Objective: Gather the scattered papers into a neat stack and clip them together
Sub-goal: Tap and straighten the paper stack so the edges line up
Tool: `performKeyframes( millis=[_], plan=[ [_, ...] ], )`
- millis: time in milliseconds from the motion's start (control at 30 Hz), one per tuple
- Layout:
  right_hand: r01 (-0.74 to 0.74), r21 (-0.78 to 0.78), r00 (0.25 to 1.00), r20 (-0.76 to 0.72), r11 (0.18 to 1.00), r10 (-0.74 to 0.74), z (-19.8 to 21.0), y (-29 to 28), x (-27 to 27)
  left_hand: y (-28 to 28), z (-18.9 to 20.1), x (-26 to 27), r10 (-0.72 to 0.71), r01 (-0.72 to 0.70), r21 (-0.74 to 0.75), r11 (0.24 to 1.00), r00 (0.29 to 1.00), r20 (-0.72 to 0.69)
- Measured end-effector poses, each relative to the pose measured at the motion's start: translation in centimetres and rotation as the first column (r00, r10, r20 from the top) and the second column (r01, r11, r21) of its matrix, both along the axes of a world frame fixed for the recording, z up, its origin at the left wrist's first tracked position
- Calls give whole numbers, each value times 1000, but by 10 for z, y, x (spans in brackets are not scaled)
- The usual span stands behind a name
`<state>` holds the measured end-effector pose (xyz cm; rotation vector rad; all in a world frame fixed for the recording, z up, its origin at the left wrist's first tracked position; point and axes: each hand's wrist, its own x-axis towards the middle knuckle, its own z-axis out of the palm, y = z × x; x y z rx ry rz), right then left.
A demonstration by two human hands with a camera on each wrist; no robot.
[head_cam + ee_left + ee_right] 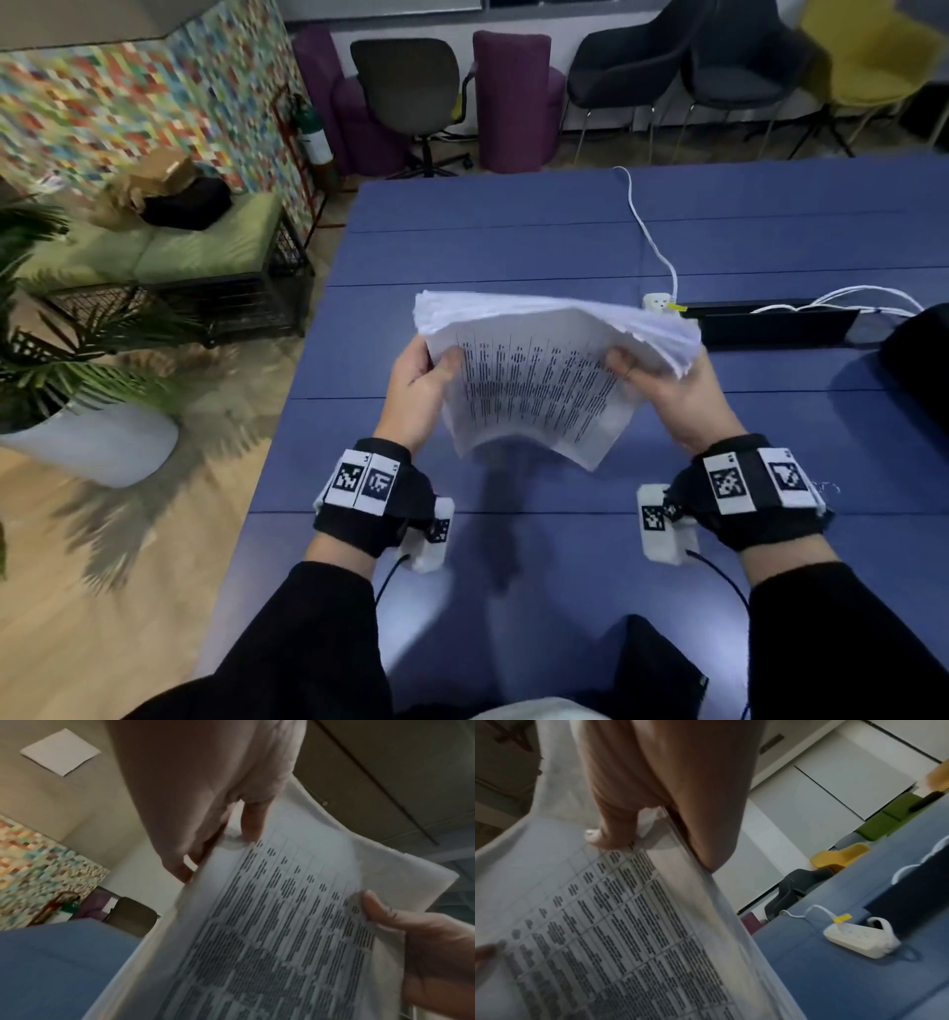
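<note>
the gathering looks done: the papers (539, 380) are together as one thick stack, held up off the blue worktop (513, 241) between both hands, with the printed table side facing the person. the left hand (418, 390) grasps the stack's left edge, thumb on the printed face and fingers behind; the right hand (667, 390) grasps the right edge the same way. the stack bows and its far edges fan out unevenly, so it is not yet neat; squaring the edges and clipping both seem to be left.

no clip shows in any view, and where it lies cannot be told; it may be off frame or hidden behind the stack. the patch of worktop under the stack is covered, so a stray sheet there cannot be ruled out. both wrist views are dim and blurred, and the print is unreadable. a white power strip (859, 939) with its cord sits on the worktop beyond the right hand, apart from the stack.
</note>
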<state>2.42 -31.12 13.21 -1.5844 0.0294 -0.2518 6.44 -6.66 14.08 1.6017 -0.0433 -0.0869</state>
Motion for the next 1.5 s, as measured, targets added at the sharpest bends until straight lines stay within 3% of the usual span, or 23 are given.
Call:
performKeyframes(
  millis=[133, 367, 500, 600, 700, 767, 833, 967, 1067, 1233, 1333, 1400, 1500],
  plan=[
    [-96, -104, 992, -87, 990, 87, -21, 2, -7, -14, -8, -9, 45, -46, -44, 998, 999, -10],
    [-112, 9, 993, -35, 994, 112, -4, -4, -6, -23, 2, -7, 133, -117, -203, 972, 989, 70],
    [88, 13, 996, 22, 996, -88, -7, 7, -2, -41, 4, -10, 234, -217, -228, 949, 971, 50],
    [276, -5, 957, 91, 961, -275, -9, 19, -1, -52, 6, -12, 295, -279, -217, 935, 955, 43],
    [357, -49, 920, 192, 933, -342, -4, 28, -1, -52, 6, -6, 366, -351, -169, 921, 928, 66],
    [343, -47, 919, 226, 938, -324, -4, 29, -2, -48, 3, -2, 341, -330, -102, 939, 933, 120],
    [238, -61, 953, 205, 969, -221, -6, 21, -4, -41, -2, -2, 245, -240, -50, 969, 955, 168],
    [64, -78, 996, 60, 995, -60, -9, 12, -1, -25, -8, -2, 50, -67, 92, 993, 983, 178],
    [102, 50, 991, 81, 994, -106, 1, 18, 3, -22, 0, 4, 44, -37, -49, 998, 988, 147],
    [68, 156, 972, 212, 985, -101, 15, 10, 3, -24, 18, 9, 87, -35, -209, 977, 965, 245],
    [39, 63, 992, 117, 997, -46, -1, 6, -1, -19, 7, 11, 47, -37, -88, 995, 993, 111],
    [26, -7, 1000, 3, 1000, -26, -10, 4, -1, -12, 2, 20, -34, 34, 16, 999, 999, -7],
    [25, -72, 995, -94, 997, -32, -7, 0, 12, -15, 17, 31, -82, 83, 95, 992, 997, -14]
  ],
)
